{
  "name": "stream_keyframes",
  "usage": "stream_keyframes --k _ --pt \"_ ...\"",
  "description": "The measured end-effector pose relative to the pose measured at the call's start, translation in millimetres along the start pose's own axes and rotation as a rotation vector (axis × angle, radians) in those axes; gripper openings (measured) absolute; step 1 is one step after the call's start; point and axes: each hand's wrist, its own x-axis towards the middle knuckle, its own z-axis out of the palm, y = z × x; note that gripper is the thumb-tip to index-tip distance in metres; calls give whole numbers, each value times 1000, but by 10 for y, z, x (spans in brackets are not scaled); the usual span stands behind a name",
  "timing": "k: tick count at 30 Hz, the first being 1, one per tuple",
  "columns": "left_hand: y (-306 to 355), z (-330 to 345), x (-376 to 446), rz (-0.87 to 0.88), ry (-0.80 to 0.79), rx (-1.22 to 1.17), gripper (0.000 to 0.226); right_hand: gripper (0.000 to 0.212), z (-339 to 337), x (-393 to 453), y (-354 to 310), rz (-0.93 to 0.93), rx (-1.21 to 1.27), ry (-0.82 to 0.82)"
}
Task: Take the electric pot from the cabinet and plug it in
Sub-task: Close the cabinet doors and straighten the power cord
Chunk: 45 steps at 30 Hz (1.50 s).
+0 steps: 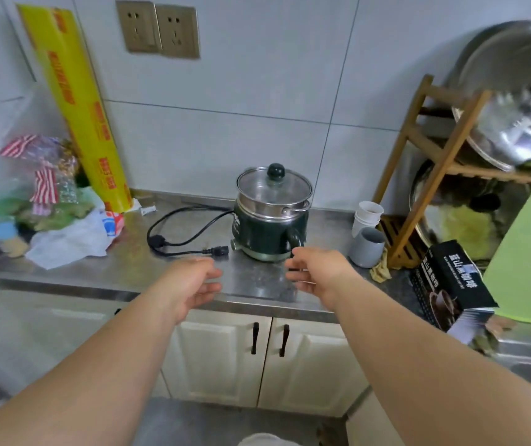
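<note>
A dark green pot (272, 217) with a glass lid (274, 187) stands upright on a steel tabletop (167, 268), toward the back, near the tiled wall. Its black cord (174, 231) lies in a loose loop on the tabletop to the pot's left, with the plug (158, 241) at the left of the loop and the connector end (219, 251) lying just beside the pot's base, not attached.

Both hands reach forward over the tabletop's front edge, empty. The left hand (190, 283) has its fingers spread and loosely curved, hovering just in front of the connector end. The right hand (317, 273) is likewise spread and holding nothing, just in front of the pot's handle (294, 237), not touching it.

Between the hands and the pot the steel surface is bare, giving open room at the front edge. Two wall sockets (158, 29) sit high on the tiles, above and to the left of the pot.

To the left, a yellow roll (77, 114) leans against the wall beside a heap of plastic bags (42, 201). To the right of the pot stand stacked white cups (367, 217) and a grey cup (367, 247), then a wooden rack (431, 175) holding large metal lids (515, 111). A black box (450, 284) lies at the right edge. Below the tabletop, two cabinet doors (267, 355) are closed.
</note>
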Motion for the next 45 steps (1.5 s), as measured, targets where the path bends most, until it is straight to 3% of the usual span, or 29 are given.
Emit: stream_keyframes --k 8,17,20,24,28,31,35,39,42,45 --pt "456 34 355 97 -2 105 17 10 174 146 -485 -98 -12 25" --pt "614 -733 1474 5 155 242 16 19 1281 739 -615 -10 -215 -107" --pt "632 -1102 1845 22 176 412 26 28 1694 1030 -560 -47 -409 -91" --pt "565 -1339 2075 -45 163 736 33 43 2065 1246 -491 -292 -983 -73" --pt "475 -1321 2146 -125 66 564 36 31 2298 1323 -456 -457 -1263 -62" --pt "482 -1212 2138 -190 -24 404 55 22 2380 1345 -410 -384 -1390 -142" --pt "457 -1086 2247 -236 -106 534 63 33 2328 1481 -169 -276 -1570 -293" --pt "407 -1041 2339 -205 -56 589 40 41 2209 1660 7 -387 -1572 -262" --pt "386 -1023 2395 -193 15 468 26 33 2212 1771 51 -423 -1613 -215" --pt "435 -1024 2425 -61 149 371 16 32 2231 1839 51 -416 -1671 -209"
